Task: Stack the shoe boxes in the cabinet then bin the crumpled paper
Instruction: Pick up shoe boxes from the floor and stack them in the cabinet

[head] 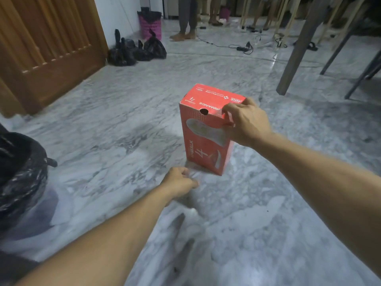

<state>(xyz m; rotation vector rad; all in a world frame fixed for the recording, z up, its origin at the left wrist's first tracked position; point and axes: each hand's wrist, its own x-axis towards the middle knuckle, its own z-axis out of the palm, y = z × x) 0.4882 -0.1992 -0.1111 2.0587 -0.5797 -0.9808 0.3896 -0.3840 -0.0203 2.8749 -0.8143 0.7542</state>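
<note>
A red shoe box (208, 129), stood on end on the marble floor (103, 124) with its long axis upright, is gripped at its top corner by the right hand (246, 122); the left hand (179, 182) is held loosely curled, empty, near its base.

My right hand (246, 122) grips the top corner of the red shoe box (208, 129), upright on the marble floor (123, 120). My left hand (179, 182), loosely curled, hovers just before the box's base.
</note>
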